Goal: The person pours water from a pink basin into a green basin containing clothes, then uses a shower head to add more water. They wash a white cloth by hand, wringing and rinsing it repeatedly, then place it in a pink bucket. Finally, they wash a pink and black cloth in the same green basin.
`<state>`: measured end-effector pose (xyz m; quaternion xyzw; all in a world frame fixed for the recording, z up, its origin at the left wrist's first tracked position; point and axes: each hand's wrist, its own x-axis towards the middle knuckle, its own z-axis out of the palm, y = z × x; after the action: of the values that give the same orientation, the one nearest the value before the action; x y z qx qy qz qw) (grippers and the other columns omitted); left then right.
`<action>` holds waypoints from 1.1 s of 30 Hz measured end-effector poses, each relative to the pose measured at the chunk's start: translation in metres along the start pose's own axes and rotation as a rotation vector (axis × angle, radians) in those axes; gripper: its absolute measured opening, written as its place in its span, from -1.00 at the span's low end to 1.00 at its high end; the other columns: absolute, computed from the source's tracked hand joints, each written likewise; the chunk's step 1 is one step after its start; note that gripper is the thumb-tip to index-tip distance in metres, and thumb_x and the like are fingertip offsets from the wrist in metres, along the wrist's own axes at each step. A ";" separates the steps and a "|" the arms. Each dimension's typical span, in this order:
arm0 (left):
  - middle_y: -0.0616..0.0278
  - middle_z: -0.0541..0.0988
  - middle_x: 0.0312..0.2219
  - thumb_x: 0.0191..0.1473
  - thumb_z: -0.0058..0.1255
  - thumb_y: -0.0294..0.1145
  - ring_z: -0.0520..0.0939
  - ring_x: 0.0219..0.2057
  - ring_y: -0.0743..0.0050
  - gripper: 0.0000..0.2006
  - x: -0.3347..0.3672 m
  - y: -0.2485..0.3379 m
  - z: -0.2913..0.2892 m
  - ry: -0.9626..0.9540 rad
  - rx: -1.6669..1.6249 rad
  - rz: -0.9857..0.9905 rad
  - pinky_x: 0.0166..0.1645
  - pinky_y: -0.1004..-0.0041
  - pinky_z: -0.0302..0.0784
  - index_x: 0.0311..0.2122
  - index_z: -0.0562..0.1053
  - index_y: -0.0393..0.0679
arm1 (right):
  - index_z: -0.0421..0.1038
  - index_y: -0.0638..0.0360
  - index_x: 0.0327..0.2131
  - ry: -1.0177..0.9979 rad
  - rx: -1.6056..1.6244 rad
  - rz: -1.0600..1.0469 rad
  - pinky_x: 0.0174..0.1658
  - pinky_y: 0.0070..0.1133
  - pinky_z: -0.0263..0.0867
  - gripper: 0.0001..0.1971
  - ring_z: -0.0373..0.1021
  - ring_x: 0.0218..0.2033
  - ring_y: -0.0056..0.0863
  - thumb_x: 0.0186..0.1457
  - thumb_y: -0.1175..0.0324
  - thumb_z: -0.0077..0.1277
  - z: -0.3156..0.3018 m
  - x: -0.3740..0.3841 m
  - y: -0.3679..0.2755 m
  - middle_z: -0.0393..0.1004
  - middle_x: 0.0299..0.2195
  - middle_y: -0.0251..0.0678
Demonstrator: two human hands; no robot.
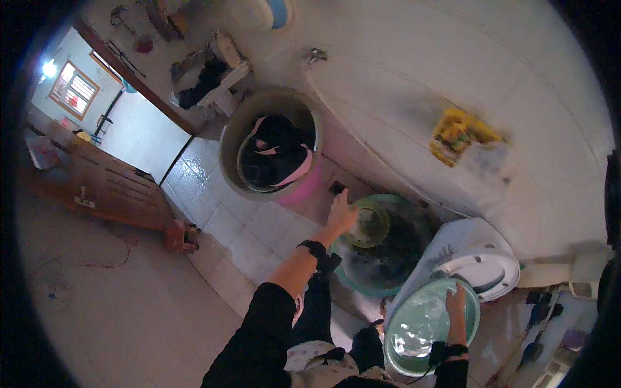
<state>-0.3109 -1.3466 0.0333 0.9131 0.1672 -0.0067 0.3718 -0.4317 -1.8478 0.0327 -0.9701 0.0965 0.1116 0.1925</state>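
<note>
My left hand (pixel 341 215) is closed on the rim of a small yellow-green bowl (pixel 385 226). The bowl is over a wide green tub (pixel 349 278), which holds dark contents, perhaps soaking cloth or murky water. On my right, a light green basin (pixel 392 346) contains shiny, clear-looking water. My right hand (pixel 456 299) reaches across this basin to its far rim, thumb apart, and appears to grip the edge; its fingertips are hard to make out. Wristbands are on both wrists.
Beyond my left hand, a big round tub (pixel 231 158) contains dark and pink clothes (pixel 278 152). A white fixture with a ring-shaped lid (pixel 482 271) stands against the right basin. A yellow basket (pixel 446 139) is by the wall; a brown door (pixel 123 184) stands open at left.
</note>
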 end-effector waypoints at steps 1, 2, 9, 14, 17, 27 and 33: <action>-0.15 0.29 0.06 0.04 0.01 -0.17 0.28 0.10 -0.19 -0.26 0.024 -0.023 -0.017 -0.001 0.023 -0.012 0.13 0.15 0.28 0.25 0.00 -0.21 | 0.23 0.26 0.06 -0.031 -0.058 0.039 0.10 -0.26 0.15 -0.48 0.23 0.04 -0.02 0.03 0.28 0.03 0.011 -0.004 -0.012 0.30 0.00 0.05; -0.15 0.28 0.08 0.04 0.00 -0.13 0.27 0.11 -0.17 -0.25 0.046 -0.047 -0.032 -0.053 0.100 -0.068 0.14 0.15 0.27 0.25 -0.01 -0.21 | 0.23 0.26 0.06 -0.062 -0.124 0.085 0.11 -0.25 0.14 -0.48 0.23 0.05 -0.01 0.03 0.28 0.02 0.018 -0.011 -0.023 0.30 0.00 0.06; -0.11 0.13 0.20 0.01 -0.06 0.11 0.19 0.20 -0.09 -0.14 0.150 -0.202 -0.100 -0.064 0.354 -0.227 0.20 0.12 0.20 0.28 -0.06 -0.20 | 0.28 0.30 0.02 -0.181 0.045 0.115 0.13 -0.31 0.11 -0.55 0.22 0.06 -0.04 0.07 0.31 -0.01 0.066 -0.010 -0.132 0.32 -0.01 0.06; -0.24 0.04 0.21 -0.02 0.00 0.14 0.16 0.19 -0.23 -0.09 0.172 -0.250 -0.097 -0.128 0.339 -0.194 0.20 0.07 0.20 0.30 -0.12 -0.09 | 0.29 0.23 0.05 -0.179 0.039 -0.140 0.04 -0.42 0.23 -0.56 0.34 -0.07 -0.17 0.08 0.33 -0.01 0.084 -0.006 -0.159 0.33 0.01 -0.05; -0.15 -0.02 0.25 -0.02 0.00 0.16 0.24 0.16 -0.14 -0.10 0.185 -0.253 -0.092 -0.180 0.452 -0.269 0.14 0.14 0.31 0.30 -0.12 -0.02 | 0.32 0.21 0.01 -0.219 0.094 0.096 -0.04 -0.42 0.29 -0.61 0.37 -0.11 -0.23 0.07 0.36 -0.02 0.078 -0.030 -0.161 0.33 -0.03 -0.06; -0.21 0.52 -0.22 -0.04 0.07 -0.24 0.57 -0.23 -0.12 -0.51 0.260 -0.286 -0.144 0.221 -0.038 -0.262 -0.18 0.18 0.51 0.02 0.35 -0.23 | 0.40 0.21 -0.14 -0.053 0.048 0.200 -0.14 -0.32 0.32 -0.69 0.41 -0.23 -0.11 -0.03 0.42 0.05 0.041 -0.101 -0.106 0.44 -0.20 -0.04; -0.22 0.53 -0.23 0.03 -0.05 -0.31 0.56 -0.27 -0.19 -0.62 0.295 -0.262 -0.286 0.537 -0.120 -0.175 -0.19 0.14 0.48 -0.08 0.41 -0.33 | 0.42 0.19 -0.15 -0.055 -0.006 0.218 -0.13 -0.32 0.31 -0.69 0.40 -0.23 -0.12 0.00 0.32 0.01 0.031 -0.122 -0.092 0.44 -0.20 -0.06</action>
<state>-0.1459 -0.8879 0.0226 0.8406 0.3378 0.2133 0.3658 -0.5327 -1.7348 0.0682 -0.9511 0.1956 0.1587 0.1787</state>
